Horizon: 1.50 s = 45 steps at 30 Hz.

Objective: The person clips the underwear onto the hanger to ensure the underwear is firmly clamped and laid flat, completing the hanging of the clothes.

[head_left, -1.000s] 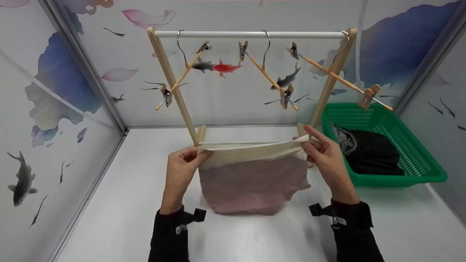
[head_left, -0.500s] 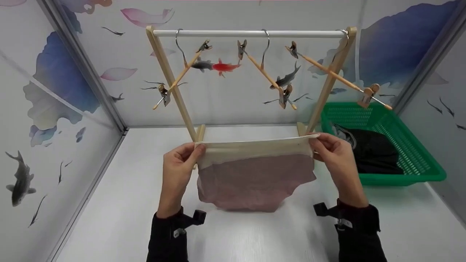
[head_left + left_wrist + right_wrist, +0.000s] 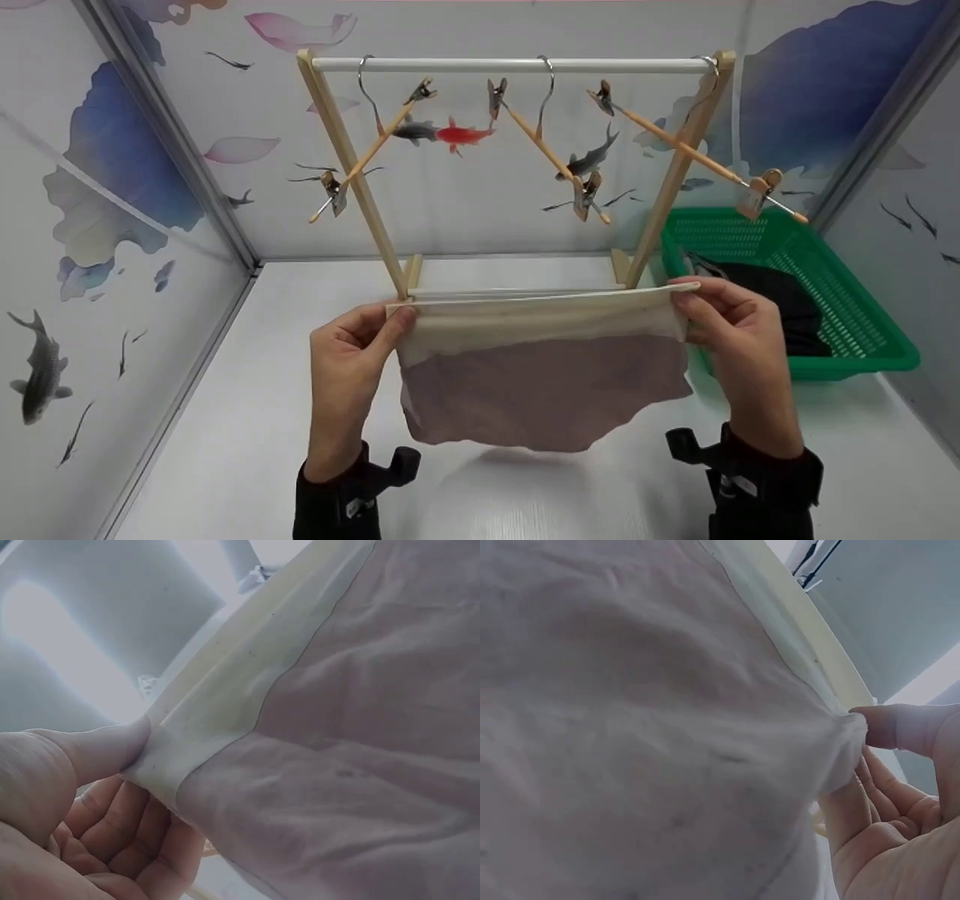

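Note:
A mauve cloth [image 3: 544, 390] with a cream band along its top hangs stretched between my two hands, above the white table. Its lower edge is uneven. My left hand [image 3: 345, 390] pinches the upper left corner between thumb and fingers. At the upper right corner, my right hand [image 3: 750, 364] pinches the cream band the same way. The left wrist view shows the thumb [image 3: 105, 750] pressing the cloth's corner, with the other fingers curled behind. In the right wrist view the cloth [image 3: 645, 735] bunches at the pinching fingertips [image 3: 885, 726].
Behind the cloth stands a wooden rack with a white rail [image 3: 480, 66]. Three clip hangers, among them the middle hanger [image 3: 551, 154], hang from it at a slant. A green basket [image 3: 862, 330] with dark fabric [image 3: 787, 300] in it sits to the right, behind my right hand.
My hands have moved apart, the right one farther to the right, and both have come slightly closer. The cloth's top edge, slack at first, is now pulled straighter and wider.

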### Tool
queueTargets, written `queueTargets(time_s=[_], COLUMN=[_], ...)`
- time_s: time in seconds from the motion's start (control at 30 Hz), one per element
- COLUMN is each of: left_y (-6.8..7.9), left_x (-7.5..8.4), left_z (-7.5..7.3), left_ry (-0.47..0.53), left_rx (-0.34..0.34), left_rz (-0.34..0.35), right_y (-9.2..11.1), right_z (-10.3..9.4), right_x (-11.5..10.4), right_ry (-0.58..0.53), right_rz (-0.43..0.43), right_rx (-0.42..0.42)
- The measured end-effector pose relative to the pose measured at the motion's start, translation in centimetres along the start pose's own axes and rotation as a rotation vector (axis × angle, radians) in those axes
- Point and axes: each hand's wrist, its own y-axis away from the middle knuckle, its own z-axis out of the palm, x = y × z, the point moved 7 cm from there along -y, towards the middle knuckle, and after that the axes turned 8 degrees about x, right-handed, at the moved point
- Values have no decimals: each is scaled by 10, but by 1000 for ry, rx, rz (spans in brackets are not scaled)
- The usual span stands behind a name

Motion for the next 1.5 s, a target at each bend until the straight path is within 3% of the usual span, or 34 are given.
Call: queueTargets(time_s=[0.17,0.27,0.43,0.63,0.8,0.97,1.3,1.4,1.5], left_y=[-2,-10,-27,-37,-35,-34,-35,-38,-41], left_x=[-5,-21,-74,-151,-190,-206,-213,-209,-196], left_z=[1,5,14,20,22,23,30,33,37], left_ry=[-8,-9,13,9,-48,-71,-68,-82,-154], left_rx=[-53,-117,-183,-140,-131,-129,-153,-148,-162], left_rz=[-48,-102,-244,-422,-508,-519,-480,-426,-305], right_y=[-4,-13,-33,-48,-52,-53,-53,-53,-54], right_z=[1,6,16,29,34,35,35,37,42], right_x=[5,19,64,135,180,199,207,204,195], right_ry=[-5,-5,55,148,188,249,302,316,363], right_rz=[26,67,165,291,356,317,314,294,202], right_rx=[-45,-106,-195,-252,-249,-224,-189,-197,-220])
